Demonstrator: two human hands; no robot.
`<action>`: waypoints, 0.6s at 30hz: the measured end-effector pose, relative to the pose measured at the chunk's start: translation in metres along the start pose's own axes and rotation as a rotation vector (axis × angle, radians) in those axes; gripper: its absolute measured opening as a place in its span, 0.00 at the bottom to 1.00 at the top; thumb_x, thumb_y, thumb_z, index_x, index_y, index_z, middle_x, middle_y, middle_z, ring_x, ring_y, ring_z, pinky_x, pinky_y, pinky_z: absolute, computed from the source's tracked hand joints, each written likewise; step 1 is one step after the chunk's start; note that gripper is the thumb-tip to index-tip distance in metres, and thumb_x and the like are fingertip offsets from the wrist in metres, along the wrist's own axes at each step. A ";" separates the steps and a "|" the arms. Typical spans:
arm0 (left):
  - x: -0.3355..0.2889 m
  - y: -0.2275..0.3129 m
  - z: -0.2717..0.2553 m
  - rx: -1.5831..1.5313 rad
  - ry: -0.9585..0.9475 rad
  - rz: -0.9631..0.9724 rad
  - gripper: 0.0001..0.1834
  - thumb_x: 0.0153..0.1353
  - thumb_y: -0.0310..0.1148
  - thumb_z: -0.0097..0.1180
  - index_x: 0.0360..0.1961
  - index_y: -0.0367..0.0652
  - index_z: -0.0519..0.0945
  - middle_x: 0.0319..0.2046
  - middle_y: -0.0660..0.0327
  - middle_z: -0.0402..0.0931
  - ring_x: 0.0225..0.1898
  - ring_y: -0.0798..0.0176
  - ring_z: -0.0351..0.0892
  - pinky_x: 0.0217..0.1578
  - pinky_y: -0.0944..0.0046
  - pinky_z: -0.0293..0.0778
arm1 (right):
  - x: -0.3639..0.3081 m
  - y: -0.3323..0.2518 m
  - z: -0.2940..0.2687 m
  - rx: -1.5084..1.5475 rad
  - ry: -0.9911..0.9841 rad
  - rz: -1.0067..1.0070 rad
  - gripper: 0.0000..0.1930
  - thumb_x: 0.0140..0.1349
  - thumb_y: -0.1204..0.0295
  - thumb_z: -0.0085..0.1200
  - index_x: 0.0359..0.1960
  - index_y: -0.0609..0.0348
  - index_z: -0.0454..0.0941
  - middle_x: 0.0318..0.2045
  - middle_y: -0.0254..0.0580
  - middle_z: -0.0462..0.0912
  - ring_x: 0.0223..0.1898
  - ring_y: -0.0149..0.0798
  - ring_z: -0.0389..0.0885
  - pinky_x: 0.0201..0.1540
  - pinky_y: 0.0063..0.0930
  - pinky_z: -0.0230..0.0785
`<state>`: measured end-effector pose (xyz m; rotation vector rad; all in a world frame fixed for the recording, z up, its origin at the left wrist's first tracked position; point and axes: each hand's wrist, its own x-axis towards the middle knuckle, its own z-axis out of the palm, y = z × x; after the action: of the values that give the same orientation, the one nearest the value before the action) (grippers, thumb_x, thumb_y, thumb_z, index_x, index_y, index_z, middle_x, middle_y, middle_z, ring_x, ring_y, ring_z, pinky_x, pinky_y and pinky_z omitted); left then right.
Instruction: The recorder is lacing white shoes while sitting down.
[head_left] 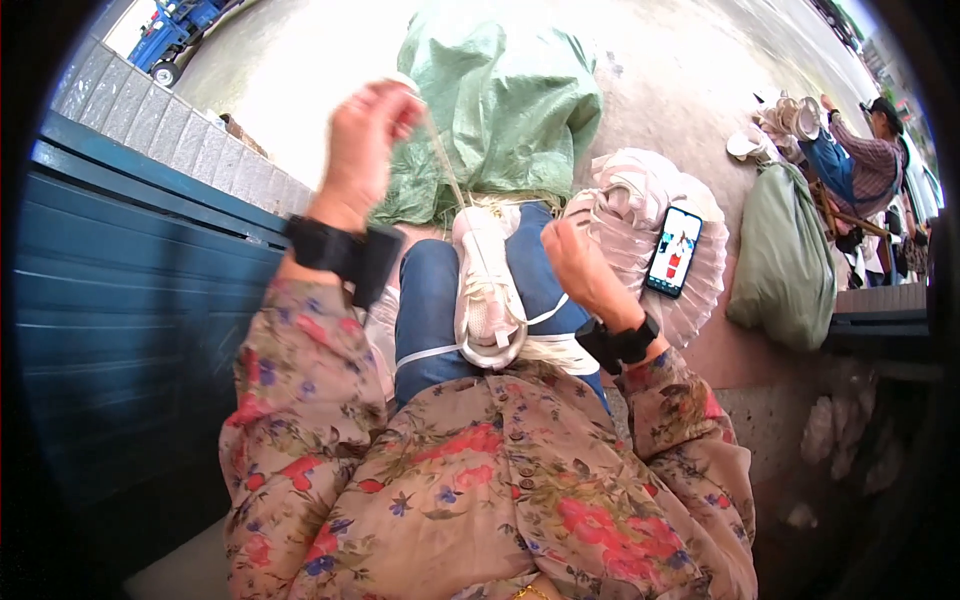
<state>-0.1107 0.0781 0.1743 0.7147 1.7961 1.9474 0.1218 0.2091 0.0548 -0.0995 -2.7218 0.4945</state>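
A pale pink and white shoe (482,275) lies lengthwise between my knees, with white lacing along its top. My left hand (368,135) is raised beyond the shoe, its fingers pinched on a thin whitish lace (441,152) that runs taut down to the shoe. On the right, my right hand (588,268) hovers over my right knee with its fingers closed; what they hold, if anything, is hidden. A white strand (549,311) runs from the shoe toward that hand's heel. At the shoe's near end sits a silvery curved rim (492,357).
A green woven sack (500,95) stands just beyond my knees. To the right, a phone (675,252) with its screen lit lies on a pleated pale pink seat or cushion (705,310). Further right are a full green sack (785,260) and a seated person (872,165). Blue panelling (150,300) lines the left.
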 end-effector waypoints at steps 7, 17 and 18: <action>-0.012 -0.020 -0.089 0.053 0.200 -0.176 0.08 0.61 0.34 0.49 0.33 0.40 0.72 0.26 0.62 0.73 0.28 0.71 0.70 0.28 0.73 0.66 | -0.028 -0.037 0.032 0.323 -0.259 0.226 0.10 0.58 0.68 0.47 0.37 0.61 0.72 0.26 0.51 0.74 0.29 0.54 0.75 0.30 0.42 0.67; -0.024 -0.045 -0.140 -0.082 0.309 -0.214 0.08 0.60 0.36 0.50 0.30 0.43 0.70 0.24 0.63 0.72 0.27 0.70 0.70 0.27 0.72 0.66 | -0.022 -0.025 0.038 0.345 -0.235 0.126 0.06 0.57 0.73 0.45 0.32 0.63 0.72 0.23 0.53 0.75 0.27 0.55 0.75 0.30 0.42 0.67; -0.024 -0.044 -0.140 -0.066 0.307 -0.217 0.08 0.60 0.37 0.50 0.30 0.43 0.70 0.24 0.63 0.72 0.27 0.70 0.70 0.27 0.72 0.66 | -0.023 -0.024 0.042 0.372 -0.231 0.135 0.06 0.56 0.73 0.46 0.31 0.63 0.73 0.23 0.53 0.75 0.28 0.55 0.75 0.30 0.42 0.67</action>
<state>-0.1790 -0.0426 0.1215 0.1943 1.8797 2.0402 0.1278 0.1694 0.0184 -0.1355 -2.7991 1.1028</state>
